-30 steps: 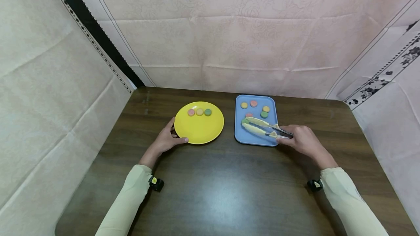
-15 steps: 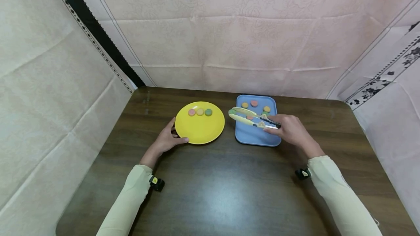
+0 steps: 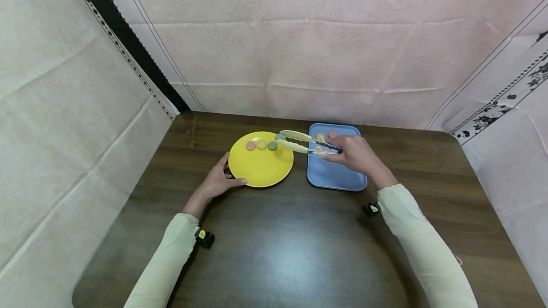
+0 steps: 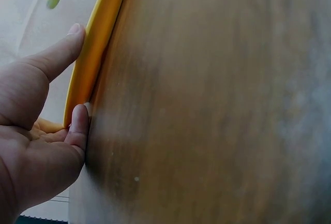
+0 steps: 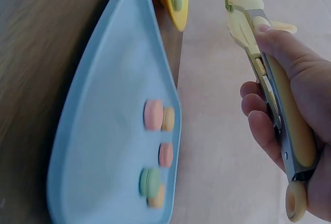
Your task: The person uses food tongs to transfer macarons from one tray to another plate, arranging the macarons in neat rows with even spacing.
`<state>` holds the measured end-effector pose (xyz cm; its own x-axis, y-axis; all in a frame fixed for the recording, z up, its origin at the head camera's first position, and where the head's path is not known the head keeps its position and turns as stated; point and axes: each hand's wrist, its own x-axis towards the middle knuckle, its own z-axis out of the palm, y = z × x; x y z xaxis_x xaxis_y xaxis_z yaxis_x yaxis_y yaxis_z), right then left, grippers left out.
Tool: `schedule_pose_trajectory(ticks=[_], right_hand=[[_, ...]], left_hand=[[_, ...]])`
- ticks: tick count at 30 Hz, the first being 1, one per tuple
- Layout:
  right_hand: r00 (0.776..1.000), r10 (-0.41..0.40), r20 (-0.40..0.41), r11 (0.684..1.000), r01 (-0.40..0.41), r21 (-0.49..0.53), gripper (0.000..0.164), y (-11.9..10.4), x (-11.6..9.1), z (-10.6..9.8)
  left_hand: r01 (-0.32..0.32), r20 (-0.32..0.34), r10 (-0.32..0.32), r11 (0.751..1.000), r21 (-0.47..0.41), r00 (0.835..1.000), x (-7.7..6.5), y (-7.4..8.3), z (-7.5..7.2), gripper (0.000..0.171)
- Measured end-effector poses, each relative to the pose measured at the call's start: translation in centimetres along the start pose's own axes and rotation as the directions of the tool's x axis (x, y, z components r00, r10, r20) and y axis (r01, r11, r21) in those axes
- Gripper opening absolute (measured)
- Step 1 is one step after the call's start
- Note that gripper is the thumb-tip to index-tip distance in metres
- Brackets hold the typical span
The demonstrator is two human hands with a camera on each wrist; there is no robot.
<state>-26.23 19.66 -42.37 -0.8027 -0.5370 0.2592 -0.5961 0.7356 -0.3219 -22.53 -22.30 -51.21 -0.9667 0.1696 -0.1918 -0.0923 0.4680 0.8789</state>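
Fingers of the right hand were clamped around pale-yellow and metal tongs, whose tips, left of those fingers, held a round green macaron over the edge of a round, glossy yellow plate. The left hand gripped its rim, thumb and fingers spread; a row of pink, yellow and green macarons sat beyond them. A blue rounded-rectangular tray lay beneath the right fingers.
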Motion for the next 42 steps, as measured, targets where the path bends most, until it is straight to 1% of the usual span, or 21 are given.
schedule_pose_trajectory(ticks=[1,9,16,17,19,23,28,33,37,42], right_hand=[[1.000,-0.007,0.004,1.000,0.007,0.000,0.055,-0.3,0.4,0.1],[0.997,-0.071,0.037,0.998,0.070,0.007,0.052,-2.0,3.1,2.1],[0.994,-0.056,0.096,0.998,0.055,0.017,0.051,-3.5,4.6,4.2],[0.993,-0.065,0.098,0.998,0.063,0.017,0.051,-3.6,4.8,4.5],[0.991,-0.075,0.110,0.997,0.074,0.011,0.051,-4.0,5.0,5.0],[0.989,-0.073,0.125,0.996,0.078,-0.033,0.051,-4.7,5.3,5.7],[0.987,-0.063,0.150,0.995,0.073,-0.064,0.051,-5.1,5.4,6.3],[0.988,-0.061,0.142,0.994,0.073,-0.078,0.051,-5.2,5.3,6.6],[0.990,-0.058,0.130,0.996,0.067,-0.063,0.051,-5.1,5.2,6.8],[0.992,-0.016,0.125,1.000,0.016,0.002,0.052,-4.6,4.8,6.3]], left_hand=[[0.001,0.001,-0.001,1.000,-0.001,1.000,0.0,0.0,0.0,0.121],[0.008,0.008,-0.008,1.000,-0.011,1.000,0.1,0.0,0.0,0.121],[0.022,0.006,-0.022,1.000,-0.008,1.000,0.2,-0.1,-0.2,0.123],[0.025,0.007,-0.025,1.000,-0.005,1.000,0.2,-0.1,-0.2,0.124],[0.027,0.009,-0.027,1.000,-0.005,1.000,0.2,-0.2,-0.2,0.125],[0.028,0.011,-0.028,1.000,-0.011,1.000,0.2,-0.3,-0.3,0.124],[0.016,0.012,-0.016,1.000,-0.013,1.000,0.2,-0.3,-0.2,0.123],[0.014,0.012,-0.014,1.000,-0.009,1.000,0.3,-0.2,-0.1,0.122],[0.023,0.008,-0.023,1.000,-0.006,1.000,0.2,-0.2,-0.1,0.123],[0.025,0.007,-0.025,1.000,-0.002,1.000,0.2,-0.2,-0.3,0.123]])
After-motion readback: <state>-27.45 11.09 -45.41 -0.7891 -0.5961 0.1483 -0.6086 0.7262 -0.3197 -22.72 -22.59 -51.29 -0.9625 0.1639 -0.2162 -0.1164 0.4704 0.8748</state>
